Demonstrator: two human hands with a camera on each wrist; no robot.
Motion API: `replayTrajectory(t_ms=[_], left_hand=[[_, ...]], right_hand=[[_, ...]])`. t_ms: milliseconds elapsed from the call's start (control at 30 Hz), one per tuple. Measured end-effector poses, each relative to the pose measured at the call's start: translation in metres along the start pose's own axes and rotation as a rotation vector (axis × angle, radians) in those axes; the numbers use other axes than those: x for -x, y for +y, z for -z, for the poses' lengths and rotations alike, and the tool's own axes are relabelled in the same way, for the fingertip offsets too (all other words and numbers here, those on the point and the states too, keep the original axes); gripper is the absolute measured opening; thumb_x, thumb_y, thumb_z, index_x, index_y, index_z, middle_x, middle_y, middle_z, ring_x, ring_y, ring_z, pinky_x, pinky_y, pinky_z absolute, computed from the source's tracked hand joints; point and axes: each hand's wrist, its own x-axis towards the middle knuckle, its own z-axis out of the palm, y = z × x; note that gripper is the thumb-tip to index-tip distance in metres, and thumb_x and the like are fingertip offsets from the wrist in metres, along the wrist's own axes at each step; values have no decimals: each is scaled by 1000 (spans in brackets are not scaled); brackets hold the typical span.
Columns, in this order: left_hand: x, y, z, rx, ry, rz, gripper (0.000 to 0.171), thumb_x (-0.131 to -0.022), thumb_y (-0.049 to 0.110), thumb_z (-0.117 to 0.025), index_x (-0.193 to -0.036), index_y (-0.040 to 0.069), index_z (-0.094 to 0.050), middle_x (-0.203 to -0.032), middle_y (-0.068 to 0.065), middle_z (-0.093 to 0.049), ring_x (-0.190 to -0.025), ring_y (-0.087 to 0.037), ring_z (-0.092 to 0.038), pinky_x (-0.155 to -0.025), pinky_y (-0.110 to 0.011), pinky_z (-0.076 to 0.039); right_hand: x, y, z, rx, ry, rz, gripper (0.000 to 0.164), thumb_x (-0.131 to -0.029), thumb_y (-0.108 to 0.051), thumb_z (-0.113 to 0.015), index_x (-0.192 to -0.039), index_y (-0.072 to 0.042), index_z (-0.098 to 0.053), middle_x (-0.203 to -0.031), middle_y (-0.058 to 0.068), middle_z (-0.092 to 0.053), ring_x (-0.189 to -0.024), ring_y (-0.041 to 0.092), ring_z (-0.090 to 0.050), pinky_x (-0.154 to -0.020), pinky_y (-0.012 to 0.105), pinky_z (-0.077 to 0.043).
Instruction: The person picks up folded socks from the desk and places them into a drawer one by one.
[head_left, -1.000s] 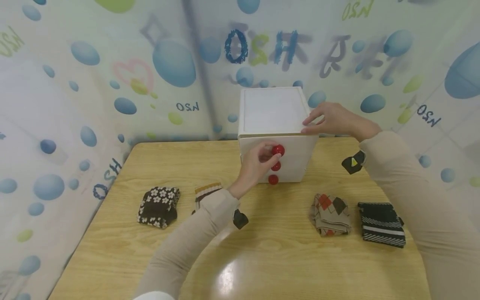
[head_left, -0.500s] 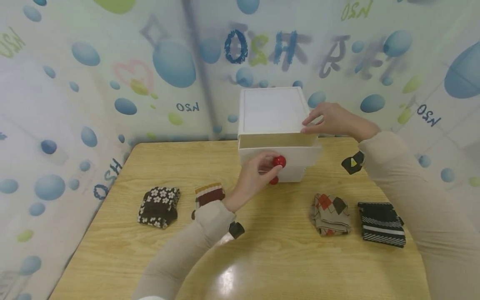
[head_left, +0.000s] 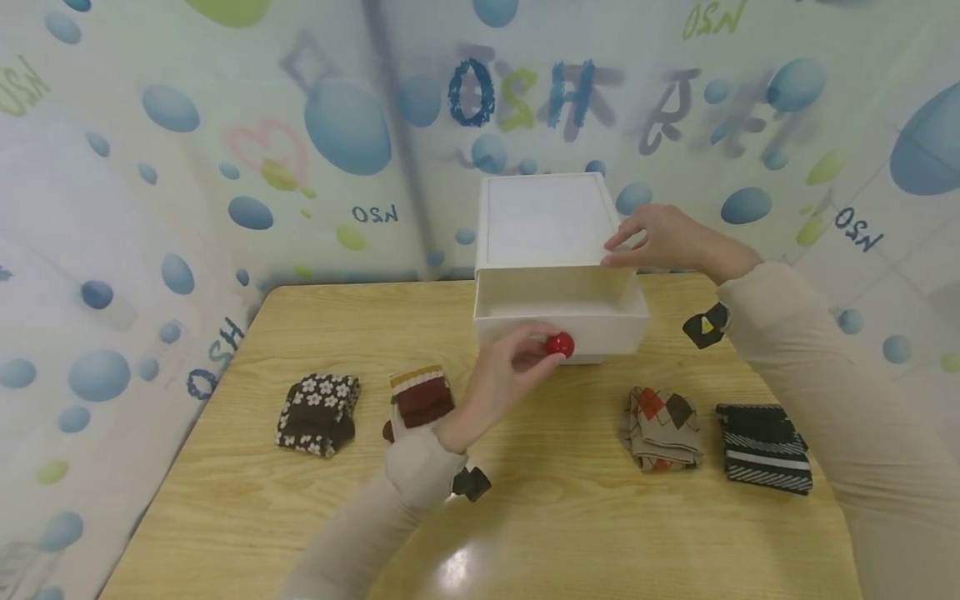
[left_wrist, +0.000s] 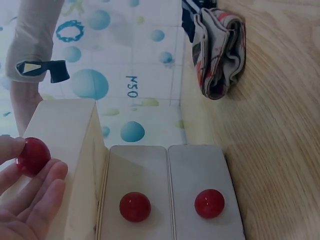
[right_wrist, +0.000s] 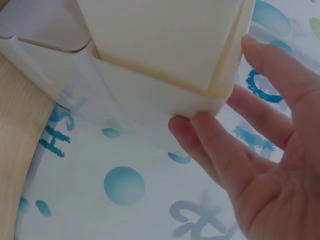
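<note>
My left hand (head_left: 498, 379) pinches the red round knob (head_left: 560, 345) of the top drawer (head_left: 607, 333), thumb and fingertips around it. That drawer is pulled well out of a small white drawer cabinet (head_left: 551, 221), and its pale inner walls show. In the left wrist view two lower drawers are closed, each with a red knob (left_wrist: 135, 207). My right hand (head_left: 671, 239) rests on the cabinet's top right edge. Up close, its spread, fairly straight fingers (right_wrist: 212, 135) touch the corner.
Folded socks lie on the wooden table (head_left: 570, 517): a flowered pair (head_left: 317, 414) and a maroon striped pair (head_left: 423, 398) at left, an argyle pair (head_left: 663, 429) and a black-and-white pair (head_left: 762, 448) at right. A patterned curtain (head_left: 337, 225) stands behind.
My left hand has drawn the top drawer from closed to well out, toward me and down in the head view. My right hand has stayed at the cabinet's edge.
</note>
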Motion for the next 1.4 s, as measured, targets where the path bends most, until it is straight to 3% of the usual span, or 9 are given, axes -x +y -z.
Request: replayTrajectory(t_ms=[300, 533, 800, 1100, 1400], left_hand=[[15, 8, -2, 17, -16, -12, 28, -80, 9, -65, -108, 6, -59, -101, -7, -62, -82, -16, -62, -67, -23, -51], [32, 13, -3, 5, -4, -38, 27, -78, 10, -67, -105, 9, -60, -97, -3, -64, -78, -10, -62, -61, -19, -51], [47, 19, -6, 67, -4, -74, 26, -78, 11, -67, -103, 8, -61, -89, -7, -66, -75, -8, -63, -59, -19, -51], [55, 18, -14, 60, 30, -174, 27, -77, 7, -67, -103, 5, -59, -89, -9, -66, -74, -9, -63, -57, -17, -50], [60, 19, -16, 95, 27, -172, 26, -78, 7, -66, -103, 5, -60, -92, -10, -66, -76, -8, -63, -57, -18, -51]], right_hand=[[-1, 1, -1, 16, 10, 9, 41, -80, -30, -64, -106, 2, -62, -113, 21, -44, -92, 36, -57, -77, 46, -47], [0, 0, -1, 4, -2, -4, 42, -81, -30, -64, -107, 2, -62, -116, 21, -43, -95, 37, -56, -78, 47, -46], [0, -1, -1, 5, -9, -14, 43, -81, -31, -63, -108, 2, -61, -118, 22, -42, -95, 37, -56, -78, 47, -46], [0, 0, -1, 11, -2, 7, 41, -82, -30, -63, -108, 2, -61, -117, 23, -43, -93, 37, -56, -78, 46, -46], [0, 1, 1, 2, -12, 0, 42, -81, -32, -63, -108, 1, -61, -118, 23, -42, -95, 37, -56, -80, 47, -44]])
